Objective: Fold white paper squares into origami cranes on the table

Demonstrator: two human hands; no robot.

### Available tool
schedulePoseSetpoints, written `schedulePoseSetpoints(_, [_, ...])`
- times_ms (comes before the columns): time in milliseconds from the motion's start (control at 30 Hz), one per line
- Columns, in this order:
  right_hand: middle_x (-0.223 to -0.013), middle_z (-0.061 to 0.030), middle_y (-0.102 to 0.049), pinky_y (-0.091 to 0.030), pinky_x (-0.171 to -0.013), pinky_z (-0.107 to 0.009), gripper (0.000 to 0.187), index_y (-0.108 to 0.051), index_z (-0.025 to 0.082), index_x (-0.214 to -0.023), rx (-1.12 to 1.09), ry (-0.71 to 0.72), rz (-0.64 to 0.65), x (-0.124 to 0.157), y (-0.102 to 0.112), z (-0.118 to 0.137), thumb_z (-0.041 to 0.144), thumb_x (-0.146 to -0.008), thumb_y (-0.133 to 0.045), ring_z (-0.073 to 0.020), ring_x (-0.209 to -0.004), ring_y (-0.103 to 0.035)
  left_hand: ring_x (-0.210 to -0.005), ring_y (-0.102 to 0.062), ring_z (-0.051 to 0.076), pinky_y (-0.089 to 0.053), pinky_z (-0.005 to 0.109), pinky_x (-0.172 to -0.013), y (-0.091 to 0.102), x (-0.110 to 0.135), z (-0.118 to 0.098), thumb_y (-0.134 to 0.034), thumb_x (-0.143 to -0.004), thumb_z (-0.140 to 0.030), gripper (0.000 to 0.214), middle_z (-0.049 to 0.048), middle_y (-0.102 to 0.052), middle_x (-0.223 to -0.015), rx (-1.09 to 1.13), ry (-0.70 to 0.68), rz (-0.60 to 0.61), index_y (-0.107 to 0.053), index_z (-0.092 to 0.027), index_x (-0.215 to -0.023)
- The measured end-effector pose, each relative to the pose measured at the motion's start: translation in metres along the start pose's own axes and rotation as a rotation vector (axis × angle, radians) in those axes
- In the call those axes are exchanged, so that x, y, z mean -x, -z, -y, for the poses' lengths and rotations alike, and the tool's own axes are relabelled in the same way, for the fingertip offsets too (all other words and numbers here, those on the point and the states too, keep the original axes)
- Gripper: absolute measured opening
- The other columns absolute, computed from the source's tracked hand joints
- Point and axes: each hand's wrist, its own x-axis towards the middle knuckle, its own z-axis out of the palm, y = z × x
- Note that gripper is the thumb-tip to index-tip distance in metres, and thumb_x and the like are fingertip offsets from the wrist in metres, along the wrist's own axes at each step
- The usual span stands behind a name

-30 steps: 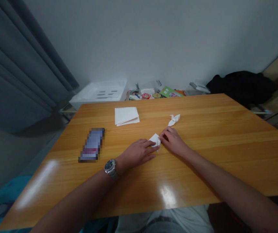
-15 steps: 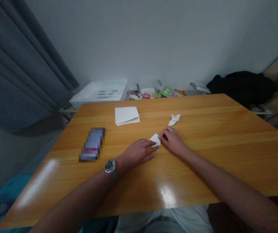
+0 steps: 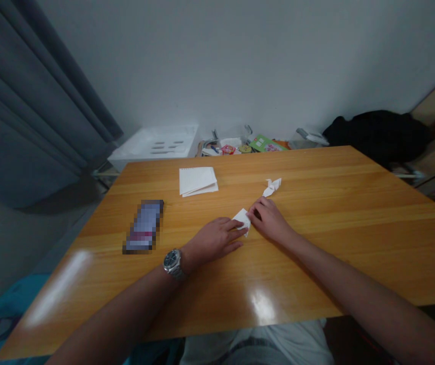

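The small folded paper lies flat on the wooden tabletop, near its middle, with both of the person's hands on it.

Behind the far edge of the tabletop, to the left, stands a white plastic tray with a few dark slots in its floor; what else it holds is too dim to tell. Beside it, to the right, is a low clutter of small colourful packets and a green booklet; whether they sit in a box I cannot tell.

The left hand lies palm down, its fingers stretched out and its grip wide, with the fingertips resting on the near left part of the paper. The right hand comes in from the other side with its fingers curled and its grip narrow, the fingertips bunched against the paper's right edge; whether they pinch the paper or only press on it I cannot tell. The paper sits between the two hands, touching both, and only its far left corner shows clear of them.

Just beyond the right hand lies a finished paper crane, apart from it. Farther left sits a stack of white sheets, and a phone lies well to the left of the left hand. A wristwatch is on the left wrist.
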Motion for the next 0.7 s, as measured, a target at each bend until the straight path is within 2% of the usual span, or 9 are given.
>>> schedulePoseSetpoints(333, [-0.093, -0.0087, -0.058, -0.047, -0.083, -0.039, 0.014, -0.062, 0.019, -0.083, -0.003, 0.002, 0.000, 0.0004, -0.0011, -0.0017, 0.024, -0.096, -0.058, -0.0247, -0.090, -0.056, -0.118, -0.060, 0.025, -0.046, 0.041, -0.104, 0.0006, -0.0008, -0.0010, -0.048, -0.102, -0.038, 0.039, 0.0092, -0.061, -0.136, -0.018, -0.006, -0.006, -0.058, -0.021, -0.136])
schedulePoseSetpoints(700, [-0.091, -0.0081, -0.059, -0.046, -0.084, -0.037, 0.013, -0.064, 0.018, -0.082, 0.020, 0.003, -0.009, -0.0008, -0.0038, -0.0029, 0.020, -0.094, -0.059, -0.0236, -0.089, -0.056, -0.116, -0.059, 0.025, -0.044, 0.040, -0.101, 0.0047, -0.0018, 0.0010, -0.045, -0.104, -0.037, 0.038, 0.0090, -0.061, -0.139, -0.039, -0.078, 0.006, -0.055, -0.021, -0.137])
